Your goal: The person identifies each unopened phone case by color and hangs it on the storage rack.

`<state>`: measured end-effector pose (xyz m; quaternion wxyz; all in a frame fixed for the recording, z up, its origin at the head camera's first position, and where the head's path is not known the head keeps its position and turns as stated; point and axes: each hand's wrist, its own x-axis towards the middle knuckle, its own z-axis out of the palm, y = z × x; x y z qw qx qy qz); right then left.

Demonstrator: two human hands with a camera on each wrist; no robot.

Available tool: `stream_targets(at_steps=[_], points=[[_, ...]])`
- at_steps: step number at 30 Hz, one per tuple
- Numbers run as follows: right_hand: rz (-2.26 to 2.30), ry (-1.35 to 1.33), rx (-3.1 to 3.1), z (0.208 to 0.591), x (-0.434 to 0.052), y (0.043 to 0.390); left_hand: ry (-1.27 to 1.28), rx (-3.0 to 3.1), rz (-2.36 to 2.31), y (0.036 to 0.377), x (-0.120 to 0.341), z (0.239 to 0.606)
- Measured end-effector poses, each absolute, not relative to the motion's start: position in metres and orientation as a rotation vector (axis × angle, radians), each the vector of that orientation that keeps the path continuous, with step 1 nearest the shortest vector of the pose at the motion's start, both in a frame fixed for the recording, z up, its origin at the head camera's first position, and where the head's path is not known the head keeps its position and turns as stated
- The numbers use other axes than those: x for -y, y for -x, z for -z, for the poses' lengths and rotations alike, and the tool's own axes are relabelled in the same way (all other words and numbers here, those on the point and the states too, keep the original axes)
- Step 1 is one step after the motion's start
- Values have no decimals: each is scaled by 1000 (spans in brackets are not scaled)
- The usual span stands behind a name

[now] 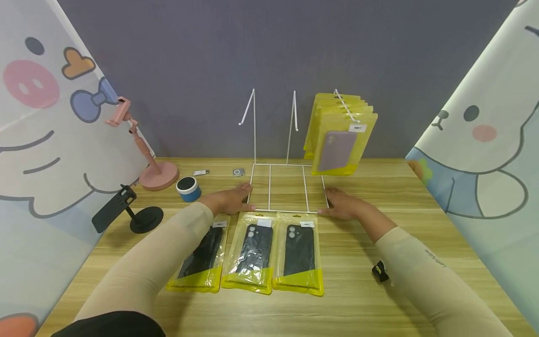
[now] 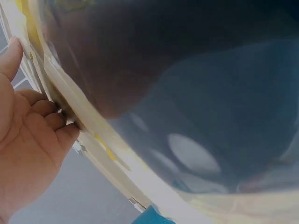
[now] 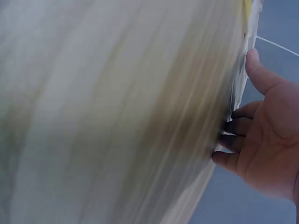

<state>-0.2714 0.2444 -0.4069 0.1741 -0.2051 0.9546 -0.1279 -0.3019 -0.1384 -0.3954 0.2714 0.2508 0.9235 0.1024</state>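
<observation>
White wire display rack (image 1: pixel 287 187) stands mid-table, yellow phone-case packets (image 1: pixel 342 138) hanging on its right hook. Left hand (image 1: pixel 229 200) and right hand (image 1: pixel 343 205) each grasp a base side, fingers curled under the wire.

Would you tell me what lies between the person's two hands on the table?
In the head view, the base of the white wire rack lies between the left hand and right hand, with bare table showing through its grid.
</observation>
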Motion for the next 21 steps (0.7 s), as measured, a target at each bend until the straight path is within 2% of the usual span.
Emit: stream_targets(at_steps=[10, 18, 21], points=[[248, 572, -2683, 407, -245, 271, -648, -2513, -364, 299, 134, 393], [181, 540, -2650, 404, -242, 270, -1019, -2716, -387, 281, 82, 381], [188, 548, -2652, 403, -240, 271, -1074, -2710, -347, 269, 62, 379]])
